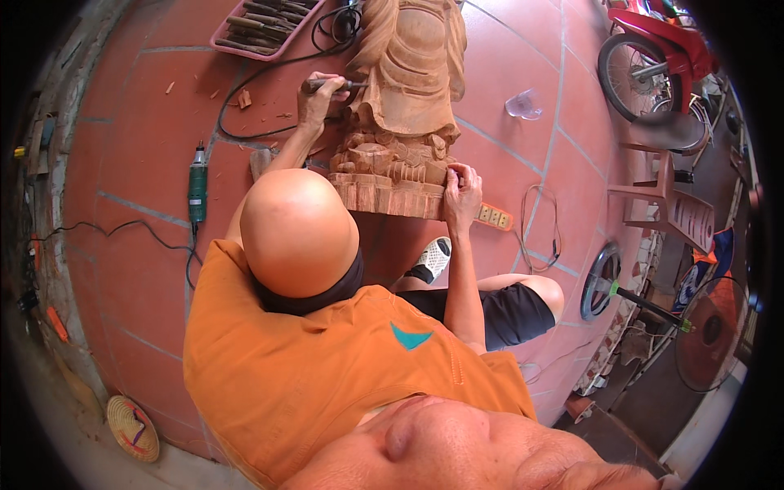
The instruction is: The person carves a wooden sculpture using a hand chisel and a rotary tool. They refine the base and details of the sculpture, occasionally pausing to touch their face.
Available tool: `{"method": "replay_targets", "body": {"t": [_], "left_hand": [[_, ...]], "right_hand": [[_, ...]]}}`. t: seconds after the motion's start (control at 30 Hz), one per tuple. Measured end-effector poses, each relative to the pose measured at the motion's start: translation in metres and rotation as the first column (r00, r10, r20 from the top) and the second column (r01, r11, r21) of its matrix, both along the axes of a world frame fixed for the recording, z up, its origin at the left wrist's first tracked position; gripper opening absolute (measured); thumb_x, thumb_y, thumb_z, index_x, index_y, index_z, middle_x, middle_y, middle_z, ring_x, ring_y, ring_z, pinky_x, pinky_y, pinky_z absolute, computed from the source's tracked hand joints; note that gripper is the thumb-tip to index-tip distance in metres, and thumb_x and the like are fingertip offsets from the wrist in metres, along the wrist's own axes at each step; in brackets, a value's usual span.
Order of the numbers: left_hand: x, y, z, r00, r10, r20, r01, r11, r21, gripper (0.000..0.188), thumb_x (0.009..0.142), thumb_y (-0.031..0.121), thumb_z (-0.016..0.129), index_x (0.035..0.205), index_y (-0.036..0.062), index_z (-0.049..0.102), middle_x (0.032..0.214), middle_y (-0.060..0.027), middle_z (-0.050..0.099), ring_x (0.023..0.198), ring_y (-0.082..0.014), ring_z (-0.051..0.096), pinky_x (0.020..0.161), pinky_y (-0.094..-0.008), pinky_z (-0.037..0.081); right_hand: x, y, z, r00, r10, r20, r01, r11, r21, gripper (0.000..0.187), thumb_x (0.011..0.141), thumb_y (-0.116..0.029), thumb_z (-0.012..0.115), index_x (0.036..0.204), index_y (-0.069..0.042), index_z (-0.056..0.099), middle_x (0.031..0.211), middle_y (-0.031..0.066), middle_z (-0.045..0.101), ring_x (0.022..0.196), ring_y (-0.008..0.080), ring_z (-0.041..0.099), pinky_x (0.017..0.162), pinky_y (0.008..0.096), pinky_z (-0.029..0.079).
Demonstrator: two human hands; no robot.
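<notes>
A carved wooden statue (408, 82) with a rounded belly and draped robe lies before me, its base toward me. In my left hand (318, 100) is a dark-handled carving chisel (351, 84), its tip against the left side of the robe. The fingers of that hand are wrapped round the handle. My right hand (463, 194) grips the right corner of the statue's ridged base (388, 198). My raised left knee (294, 233) is close to the base.
A pink tray (265, 57) of chisels stands at the upper left, a black cable looping beside it. A green power tool (198, 186) lies left. Right are a power strip (494, 217), a clear cup (523, 104), a plastic chair (674, 208), a red motorbike (653, 61) and a fan (709, 333).
</notes>
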State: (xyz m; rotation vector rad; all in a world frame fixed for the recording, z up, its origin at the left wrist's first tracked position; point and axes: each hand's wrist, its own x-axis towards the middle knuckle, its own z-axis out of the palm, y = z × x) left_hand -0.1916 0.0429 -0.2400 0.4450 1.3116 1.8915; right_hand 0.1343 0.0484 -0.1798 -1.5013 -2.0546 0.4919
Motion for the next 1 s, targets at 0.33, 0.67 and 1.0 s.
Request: {"method": "replay_targets", "body": {"t": [0.33, 0.67, 1.0], "left_hand": [[-0.042, 0.017, 0.013, 0.998, -0.053, -0.021, 0.053, 0.998, 0.041, 0.013, 0.084, 0.012, 0.072, 0.085, -0.0004, 0.067, 0.076, -0.0112, 0.071, 0.062, -0.0185, 0.068, 0.059, -0.0271, 0.056], [-0.023, -0.016, 0.035, 0.977, -0.191, -0.092, 0.18, 0.977, -0.115, 0.009, 0.086, 0.009, 0.069, 0.087, 0.0006, 0.067, 0.079, -0.0101, 0.071, 0.065, -0.015, 0.068, 0.06, -0.026, 0.056], [-0.009, 0.029, 0.008, 0.99, 0.012, -0.144, -0.015, 1.0, -0.019, 0.013, 0.084, 0.009, 0.074, 0.086, 0.0009, 0.065, 0.08, -0.0106, 0.071, 0.066, -0.0141, 0.069, 0.061, -0.0253, 0.058]], "right_hand": [[-0.006, 0.001, 0.004, 1.0, -0.003, -0.008, 0.003, 1.0, -0.019, 0.008, 0.092, -0.014, 0.063, 0.094, -0.007, 0.067, 0.091, 0.008, 0.066, 0.09, 0.0269, 0.06, 0.08, 0.0391, 0.049], [-0.004, -0.001, 0.001, 0.999, 0.008, 0.053, -0.008, 1.0, -0.001, 0.011, 0.093, -0.016, 0.062, 0.095, -0.007, 0.067, 0.095, 0.0091, 0.065, 0.093, 0.0284, 0.059, 0.082, 0.0405, 0.048], [-0.004, 0.002, 0.001, 0.998, 0.019, 0.054, -0.019, 1.0, -0.01, 0.01, 0.093, -0.015, 0.061, 0.096, -0.007, 0.067, 0.096, 0.0089, 0.065, 0.093, 0.0286, 0.059, 0.082, 0.0405, 0.048]]}}
